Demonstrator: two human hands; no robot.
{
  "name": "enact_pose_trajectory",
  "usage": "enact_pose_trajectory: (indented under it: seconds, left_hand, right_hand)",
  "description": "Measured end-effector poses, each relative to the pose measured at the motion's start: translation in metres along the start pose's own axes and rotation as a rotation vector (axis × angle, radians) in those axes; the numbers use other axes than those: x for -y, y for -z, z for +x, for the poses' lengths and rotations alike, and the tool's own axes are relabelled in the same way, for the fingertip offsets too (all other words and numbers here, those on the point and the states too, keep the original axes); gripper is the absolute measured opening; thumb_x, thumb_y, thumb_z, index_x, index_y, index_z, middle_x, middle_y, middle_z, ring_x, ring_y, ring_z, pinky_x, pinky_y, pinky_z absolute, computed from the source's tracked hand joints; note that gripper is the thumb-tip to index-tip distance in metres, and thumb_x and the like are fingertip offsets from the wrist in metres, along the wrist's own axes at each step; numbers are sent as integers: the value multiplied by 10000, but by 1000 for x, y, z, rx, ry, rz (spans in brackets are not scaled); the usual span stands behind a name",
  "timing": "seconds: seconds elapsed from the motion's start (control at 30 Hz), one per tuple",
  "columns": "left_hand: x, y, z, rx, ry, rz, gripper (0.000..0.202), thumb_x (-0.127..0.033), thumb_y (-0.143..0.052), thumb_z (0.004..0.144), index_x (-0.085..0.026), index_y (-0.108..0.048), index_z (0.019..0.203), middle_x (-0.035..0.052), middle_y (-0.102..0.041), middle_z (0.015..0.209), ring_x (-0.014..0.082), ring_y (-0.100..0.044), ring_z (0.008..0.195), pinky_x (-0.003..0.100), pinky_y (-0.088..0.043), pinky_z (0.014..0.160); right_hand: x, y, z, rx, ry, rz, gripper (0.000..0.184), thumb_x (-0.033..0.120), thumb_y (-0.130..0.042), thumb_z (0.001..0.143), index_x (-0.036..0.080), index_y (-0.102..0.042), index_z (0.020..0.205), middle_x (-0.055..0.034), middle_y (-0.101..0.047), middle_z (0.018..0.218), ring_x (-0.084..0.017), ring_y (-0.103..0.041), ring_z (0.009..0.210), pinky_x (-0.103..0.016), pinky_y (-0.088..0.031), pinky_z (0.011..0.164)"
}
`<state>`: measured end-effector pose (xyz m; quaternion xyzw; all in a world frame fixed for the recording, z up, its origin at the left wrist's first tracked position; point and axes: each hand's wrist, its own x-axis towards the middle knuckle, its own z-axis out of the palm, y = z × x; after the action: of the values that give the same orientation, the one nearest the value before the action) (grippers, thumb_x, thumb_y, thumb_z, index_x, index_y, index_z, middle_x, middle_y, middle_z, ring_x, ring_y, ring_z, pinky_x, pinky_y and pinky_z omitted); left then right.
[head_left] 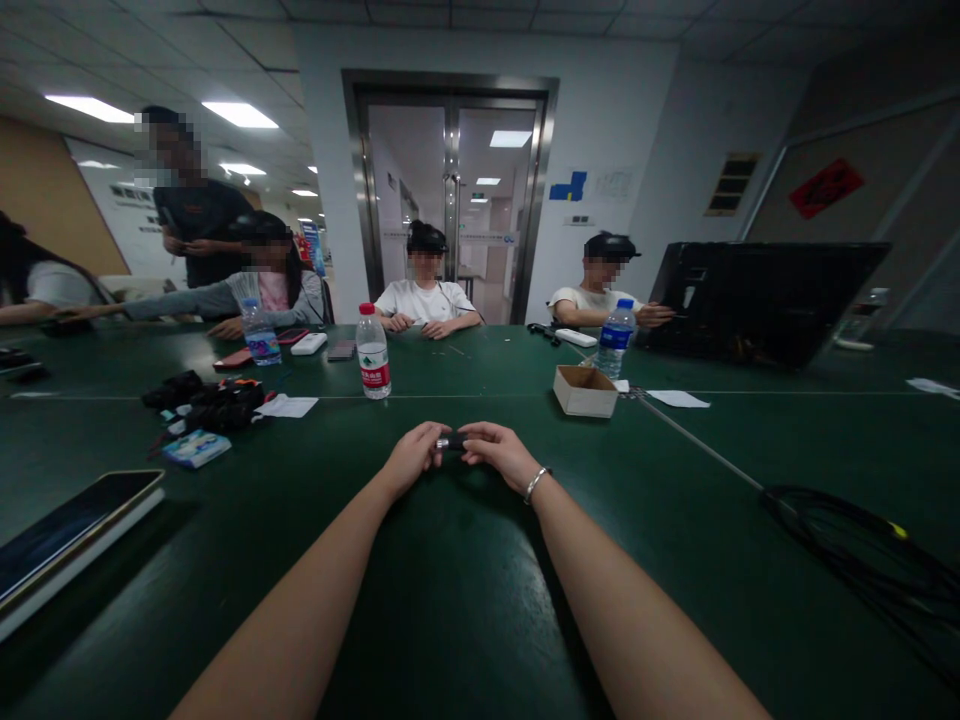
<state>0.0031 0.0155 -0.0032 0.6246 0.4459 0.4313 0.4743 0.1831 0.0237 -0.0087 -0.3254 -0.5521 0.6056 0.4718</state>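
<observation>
Dark green table [450,590] fills the lower view, with a glass door [487,130] in a metal frame behind it under dim light. Low over the near part of the table, the left hand [412,455] and the right hand [506,455] meet at a small black piece [454,442]. Its silver end sits in the pinch of the left thumb and fingers; the right thumb and fingers grip the dark end. Fingertips cover both ends, so its full shape cannot be told, nor can one tell whether it is one part or two joined. Both forearms run out of view at the bottom; a bracelet [535,486] circles the right wrist.

Beyond the hands stand a red-capped bottle [373,357], to the left, and an open box [585,392], to the right, whose floor is hard to see. Box and blue-labelled bottle [616,338] overlap, so whether they touch is unclear. On the left, the phone [75,525] is cut by the edge, and the pale thing under it shows only as a rim. A black heap [210,402] is too dark to sort into parts. On the right, the cable [840,540] leaves the view, while a monitor [757,300] partly hides a seated person [589,300]. Another person [52,290] is cut off at far left.
</observation>
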Motion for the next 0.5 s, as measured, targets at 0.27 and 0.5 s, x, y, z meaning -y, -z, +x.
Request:
enact_pose_trajectory:
  seconds: [0.27,0.5]
  left_hand:
    - [-6,-2,-3,-25,8,-15,399,-321,-475,754,-156,-478,1117,-17,-532,646,75,-413,460,186,-273,430]
    - [-6,-3,-4,-20,4,2,382,-336,-467,759,-159,-505,1095,-9,-534,653,79,-419,474,188,-278,435]
  right_hand:
    - [-1,0,0,10,9,-7,314,194,-729,620,121,-637,911,-21,-619,709,-106,-605,607,-184,-495,556]
    - [-1,0,0,0,11,0,326,195,-726,612,117,-631,915,-22,-623,718,-105,-610,605,-178,-494,556]
